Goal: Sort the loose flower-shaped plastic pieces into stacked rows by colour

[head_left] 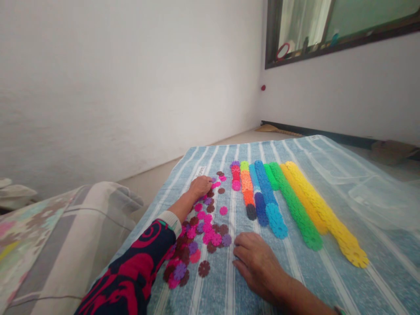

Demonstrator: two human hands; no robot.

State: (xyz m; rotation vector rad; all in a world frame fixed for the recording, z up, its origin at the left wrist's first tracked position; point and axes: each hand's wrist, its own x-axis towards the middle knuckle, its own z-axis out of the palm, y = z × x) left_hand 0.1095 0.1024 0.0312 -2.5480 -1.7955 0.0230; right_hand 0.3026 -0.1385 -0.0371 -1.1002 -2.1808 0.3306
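Note:
My left hand [201, 186] reaches to the far end of a loose pile of snowflake discs [207, 227] in pink, purple and brown. Its fingers are drawn together beside a small purple disc [213, 180]; whatever they may hold is hidden. To the right of the pile, my right hand [257, 264] rests palm down on the striped cloth [210, 302]. Its fingers are loosely bent, thumb slightly apart, with nothing visible in them. A lone brown disc [204, 268] lies between the pile and that hand.
Overlapping disc rows lie on the right: pink-red [236, 176], orange [246, 186], blue [266, 186], green [295, 210] and yellow [328, 210]. Beyond them is a clear plastic bag [380, 188]. Grey checked fabric [95, 227] sits at the left; white walls stand behind.

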